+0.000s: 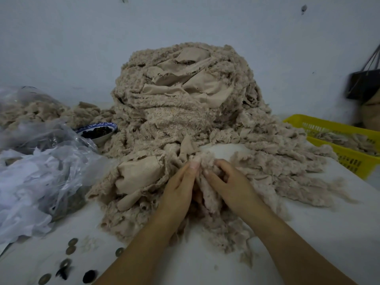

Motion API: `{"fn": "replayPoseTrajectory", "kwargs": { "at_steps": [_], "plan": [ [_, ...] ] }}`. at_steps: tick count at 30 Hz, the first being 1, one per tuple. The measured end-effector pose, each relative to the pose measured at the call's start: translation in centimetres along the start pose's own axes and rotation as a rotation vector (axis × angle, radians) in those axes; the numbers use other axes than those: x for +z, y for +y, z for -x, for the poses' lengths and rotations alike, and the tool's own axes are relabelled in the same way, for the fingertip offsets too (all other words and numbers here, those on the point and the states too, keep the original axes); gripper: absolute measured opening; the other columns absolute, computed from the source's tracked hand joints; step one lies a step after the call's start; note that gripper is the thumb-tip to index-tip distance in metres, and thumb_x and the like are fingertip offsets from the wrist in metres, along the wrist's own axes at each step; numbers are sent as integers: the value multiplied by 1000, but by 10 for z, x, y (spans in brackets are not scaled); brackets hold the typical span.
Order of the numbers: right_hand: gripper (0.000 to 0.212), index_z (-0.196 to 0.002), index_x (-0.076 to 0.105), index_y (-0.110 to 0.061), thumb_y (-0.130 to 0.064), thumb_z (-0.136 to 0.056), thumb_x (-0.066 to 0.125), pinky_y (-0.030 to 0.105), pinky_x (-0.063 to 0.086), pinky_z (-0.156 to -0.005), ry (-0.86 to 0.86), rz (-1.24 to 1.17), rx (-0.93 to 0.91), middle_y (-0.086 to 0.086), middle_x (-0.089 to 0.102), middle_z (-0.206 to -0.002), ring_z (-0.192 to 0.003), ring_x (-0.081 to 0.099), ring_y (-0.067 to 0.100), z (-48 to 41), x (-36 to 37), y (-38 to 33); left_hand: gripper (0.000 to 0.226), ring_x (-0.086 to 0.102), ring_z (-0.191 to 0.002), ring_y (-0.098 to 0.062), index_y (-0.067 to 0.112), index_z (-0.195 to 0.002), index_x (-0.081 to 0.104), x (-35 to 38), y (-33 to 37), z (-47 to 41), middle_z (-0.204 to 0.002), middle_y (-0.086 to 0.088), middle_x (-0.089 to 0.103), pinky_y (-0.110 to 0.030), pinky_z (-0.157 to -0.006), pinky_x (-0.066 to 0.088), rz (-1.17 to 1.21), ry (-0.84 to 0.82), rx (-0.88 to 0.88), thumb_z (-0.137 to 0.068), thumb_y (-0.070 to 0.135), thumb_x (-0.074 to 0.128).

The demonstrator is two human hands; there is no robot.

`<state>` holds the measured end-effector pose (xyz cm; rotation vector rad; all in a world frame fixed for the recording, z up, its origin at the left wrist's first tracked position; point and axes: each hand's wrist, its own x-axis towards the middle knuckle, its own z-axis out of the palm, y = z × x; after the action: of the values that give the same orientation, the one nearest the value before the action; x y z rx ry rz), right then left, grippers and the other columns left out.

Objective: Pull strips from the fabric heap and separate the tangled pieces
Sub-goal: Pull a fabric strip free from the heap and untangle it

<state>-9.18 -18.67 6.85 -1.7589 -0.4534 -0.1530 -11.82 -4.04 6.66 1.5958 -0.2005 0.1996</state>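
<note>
- Heap (181,103) of beige fuzzy fabric sits mid-table, tall at the far side, loose strips spilling near and right.
- Left hand (178,188) at the heap's near edge, thumb and fingers pinched on a strip (208,194).
- Right hand (228,182) just beside it, fingers curled into the same strip; the strip runs between both hands.
- Table (308,233) is white.
- Plastic bags (41,173) left, some with beige scraps inside.
- Bowl (98,131) with dark pieces, far left, touching the heap.
- Yellow basket (349,159) right, scraps in it.
- Black bag (364,83) far right.
- Round discs (71,246) near left on the table.
</note>
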Motion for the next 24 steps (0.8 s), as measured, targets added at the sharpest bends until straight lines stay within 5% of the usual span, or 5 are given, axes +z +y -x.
{"fn": "replayPoseTrajectory", "kwargs": {
  "at_steps": [6,11,17,21,24],
  "plan": [
    [24,-78,64,-26,-34,-100,56,22,40,-54,94,56,69,-1,57,-65,-59,50,8,-2,-14,1,39,60,-58,-1,36,-77,68,-5,0,-4,-62,11,66,-15,-59,49,-132,204,73,-104,46,42],
    [29,-114,62,-25,-47,-102,48,26,58,-75,604,-1039,56,-5,68,-104,-82,72,7,-18,-70,-7,16,59,-80,4,39,-108,63,-16,-8,-10,-97,17,66,-25,-72,49,-365,236,42,-101,39,48],
    [43,-143,46,-20,-36,-103,48,37,57,-82,528,-144,208,7,66,-117,-100,68,20,-12,-31,9,33,58,-87,1,33,-127,55,-14,-10,-14,-96,16,60,-18,-74,48,-591,116,-20,-97,48,55],
    [40,-140,45,-40,-43,-101,52,16,48,-82,278,65,125,-31,50,-123,-103,54,-19,-4,-14,7,12,55,-86,-5,17,-103,65,-14,-13,-14,-99,8,54,-6,-70,40,-672,129,91,-100,26,58],
    [42,-143,43,-41,-40,-102,51,4,41,-70,234,72,155,-22,45,-132,-98,44,-25,-6,-17,12,13,54,-91,1,13,-97,65,-14,-13,-15,-99,7,54,-5,-71,39,-641,158,128,-101,22,57]
  ]
}}
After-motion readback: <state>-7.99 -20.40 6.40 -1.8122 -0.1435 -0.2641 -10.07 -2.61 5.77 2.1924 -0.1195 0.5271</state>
